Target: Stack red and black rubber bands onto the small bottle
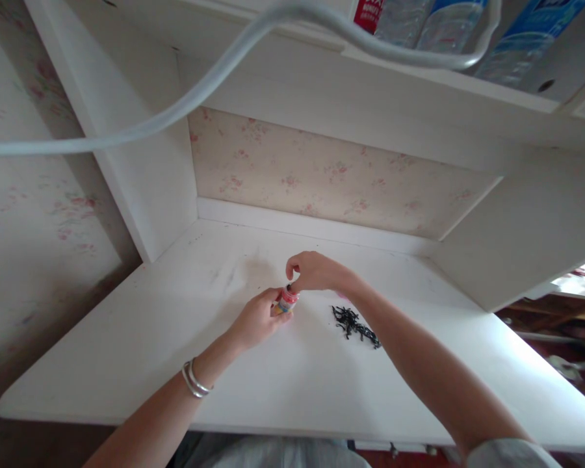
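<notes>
A white desk [292, 390] is spreading beneath and around both hands, with its white upper shelf [331, 81] standing beyond and above them; floral wallpaper [322, 172], cream with pink-red blooms, is showing between desk and shelf, straight ahead of the hands; a thick whitish tube [190, 107] is curving across the view, above both hands; clear plastic bottles with blue labels [521, 42] are resting on the shelf, high and to the right of the right hand.

The person's two bare arms are reaching in from below; the left hand [258, 320] is gripping a small jar, fingers and thumb closing around its side; the right hand [316, 271] is arching over from the right, wrist bent, fingers curling down to the jar's mouth; whether those fingertips are pinching anything, I cannot tell.

A loose heap of short black strands [350, 320] is lying on the desk, right of the left hand and just inside the right forearm; the jar [287, 299], red and yellow, is tilting between the hands, above the desk; silvery bangles [195, 379] are circling the left wrist.
</notes>
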The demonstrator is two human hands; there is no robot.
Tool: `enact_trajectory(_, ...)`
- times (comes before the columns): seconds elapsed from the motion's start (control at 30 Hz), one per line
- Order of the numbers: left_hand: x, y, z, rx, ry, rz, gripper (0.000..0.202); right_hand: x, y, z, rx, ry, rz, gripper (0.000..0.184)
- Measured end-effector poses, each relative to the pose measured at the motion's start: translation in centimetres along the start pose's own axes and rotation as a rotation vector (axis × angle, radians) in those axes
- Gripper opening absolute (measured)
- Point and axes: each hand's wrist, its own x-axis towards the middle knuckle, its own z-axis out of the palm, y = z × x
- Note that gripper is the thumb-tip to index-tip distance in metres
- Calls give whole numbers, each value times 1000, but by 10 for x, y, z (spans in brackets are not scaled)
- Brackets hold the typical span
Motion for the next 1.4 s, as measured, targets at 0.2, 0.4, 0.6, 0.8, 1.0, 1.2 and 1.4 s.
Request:
enact_trajectory(0.2, -1, -2, 0, 15, 12, 2, 31, 15, 2, 15, 53, -36, 63, 57)
enact_trajectory(0.4, 0, -5, 1, 40, 15, -13, 34, 10, 9, 10, 174, -120, 55, 61)
enact_trajectory(0.6, 1, -3, 2, 46, 8, -4, 37, -2, 23, -2, 351, -144, -20, 65)
enact_trajectory(0.8, 2, -6, 2, 54, 15, -39, 38, -13, 38, -1, 500, 18, -98, 50)
enact_trajectory(1.0, 1, -1, 0, 72, 3, -39, 39, -46, 68, 27, 345, 310, 158, 27)
enact_trajectory(1.2, 0, -8, 3, 73, 17, -58, 48, -121, 120, 86, 96, 220, 400, 39)
enact_trajectory(1.4, -7, 3, -4, 245, 209, 30, 70, -184, 160, 136, 167, 209, 528, 52)
